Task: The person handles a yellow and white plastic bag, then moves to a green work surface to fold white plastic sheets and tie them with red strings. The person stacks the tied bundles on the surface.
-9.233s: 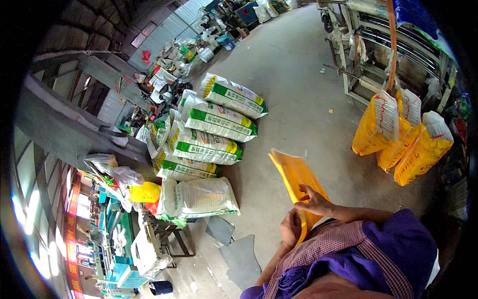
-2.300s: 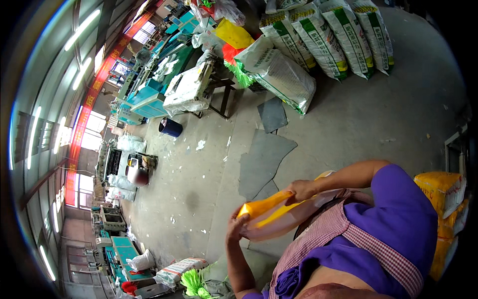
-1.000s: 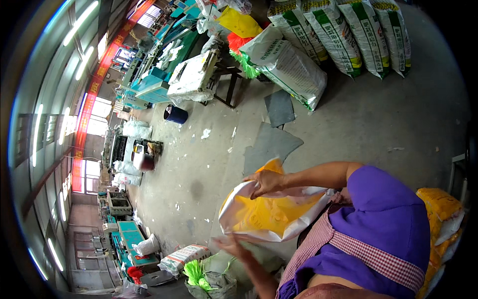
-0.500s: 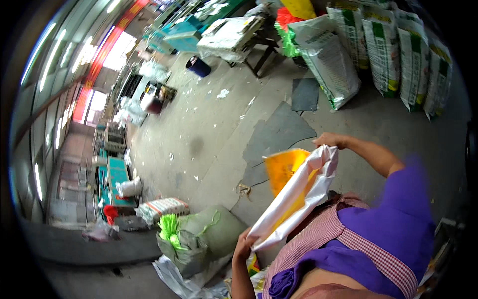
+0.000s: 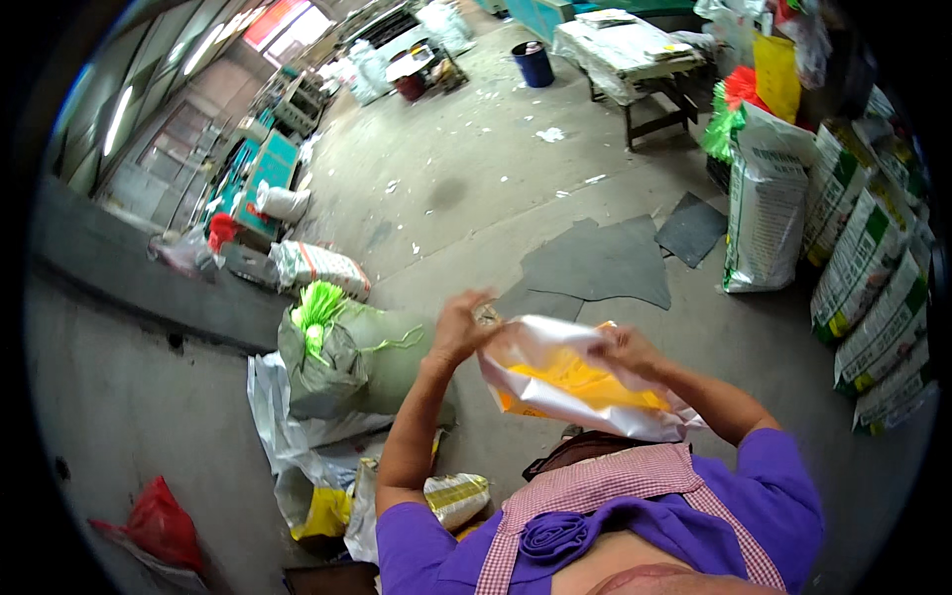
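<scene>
A white and yellow bag (image 5: 580,382), mouth spread and its yellow part showing, is held up in front of my body. My left hand (image 5: 460,329) is closed at the bag's left upper corner, slightly smeared by motion. At the bag's far right rim, my right hand (image 5: 632,353) has its fingers bent around the edge; they are also a little blurred. What lies deeper inside the bag cannot be made out.
A stuffed grey-green sack (image 5: 372,357) with bright green ties (image 5: 317,315) stands to the left. Filled white and green sacks (image 5: 772,203) line the right side. Dark flat sheets (image 5: 600,260) lie on the floor ahead. A low table (image 5: 625,58) and a blue bucket (image 5: 534,65) stand farther off.
My view has swung left. The bag has turned from a long slanting strip to a wider spread shape. My left hand has moved up and away, and my right hand has come nearer to it.
</scene>
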Available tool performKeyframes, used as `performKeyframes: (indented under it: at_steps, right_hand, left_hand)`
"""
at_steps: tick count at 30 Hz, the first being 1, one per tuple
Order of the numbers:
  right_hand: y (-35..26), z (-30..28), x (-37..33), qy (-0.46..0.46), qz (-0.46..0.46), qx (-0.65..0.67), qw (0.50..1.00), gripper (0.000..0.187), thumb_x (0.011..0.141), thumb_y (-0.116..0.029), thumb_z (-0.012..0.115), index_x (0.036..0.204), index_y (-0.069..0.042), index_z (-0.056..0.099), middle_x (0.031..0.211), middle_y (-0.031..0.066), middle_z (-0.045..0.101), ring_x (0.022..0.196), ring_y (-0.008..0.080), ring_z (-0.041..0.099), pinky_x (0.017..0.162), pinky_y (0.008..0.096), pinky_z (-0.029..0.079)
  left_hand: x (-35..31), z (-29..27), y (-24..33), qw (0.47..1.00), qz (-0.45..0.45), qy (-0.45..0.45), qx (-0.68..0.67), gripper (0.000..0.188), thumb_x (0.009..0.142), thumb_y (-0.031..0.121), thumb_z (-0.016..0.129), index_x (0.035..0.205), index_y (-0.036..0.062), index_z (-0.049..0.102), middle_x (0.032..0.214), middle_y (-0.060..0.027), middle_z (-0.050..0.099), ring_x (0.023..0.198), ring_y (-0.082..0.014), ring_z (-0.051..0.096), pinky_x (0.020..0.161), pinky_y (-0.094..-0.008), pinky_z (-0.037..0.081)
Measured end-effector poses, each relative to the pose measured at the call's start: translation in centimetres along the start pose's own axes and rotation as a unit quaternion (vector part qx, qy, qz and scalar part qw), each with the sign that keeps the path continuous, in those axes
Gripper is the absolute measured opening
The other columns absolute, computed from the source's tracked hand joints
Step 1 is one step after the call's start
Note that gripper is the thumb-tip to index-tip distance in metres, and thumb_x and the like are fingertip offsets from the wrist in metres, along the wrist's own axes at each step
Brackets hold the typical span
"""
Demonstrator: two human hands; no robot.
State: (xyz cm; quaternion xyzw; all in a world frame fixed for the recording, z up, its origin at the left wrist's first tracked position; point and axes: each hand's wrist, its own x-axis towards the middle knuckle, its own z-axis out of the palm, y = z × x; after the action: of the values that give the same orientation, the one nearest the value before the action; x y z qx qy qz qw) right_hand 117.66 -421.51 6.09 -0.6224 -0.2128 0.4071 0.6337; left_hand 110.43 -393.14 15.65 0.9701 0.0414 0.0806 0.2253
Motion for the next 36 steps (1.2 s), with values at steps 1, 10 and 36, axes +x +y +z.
performKeyframes:
  at_steps: [1,10,36]
  right_hand:
    - [1.3,-1.6,2.3,0.074,-0.090,-0.074,0.990,0.026,0.083,-0.022,0.063,0.102,-0.004,0.062,0.084,0.0044,0.065,0.073,0.0119,0.058,0.065,0.0263,0.046]
    - [-2.3,9.6,6.7,0.106,-0.218,0.018,0.970,0.034,0.085,-0.023,0.061,0.111,-0.001,0.058,0.079,0.0087,0.062,0.069,0.0101,0.055,0.062,0.0254,0.046]
    - [-4.6,5.3,3.5,0.070,-0.206,-0.044,0.975,0.012,0.082,-0.008,0.063,0.092,0.000,0.062,0.079,-0.0013,0.061,0.072,0.0085,0.053,0.065,0.0234,0.045]
  left_hand:
    - [0.5,1.1,-1.5,0.990,-0.031,0.125,-0.057,0.061,0.070,0.030,0.074,0.120,0.0024,0.053,0.113,-0.0143,0.057,0.105,-0.0277,0.052,0.092,-0.0352,0.040]
    - [-5.2,9.4,0.8,0.887,-0.253,0.361,-0.139,0.100,0.072,0.018,0.070,0.142,0.0018,0.000,0.143,-0.0228,0.018,0.130,-0.0323,0.027,0.106,-0.0338,0.024]
    - [-3.6,5.3,5.2,0.917,-0.112,0.366,-0.113,0.067,0.076,0.018,0.066,0.132,0.0002,0.034,0.130,-0.0215,0.042,0.118,-0.0323,0.044,0.095,-0.0390,0.040]
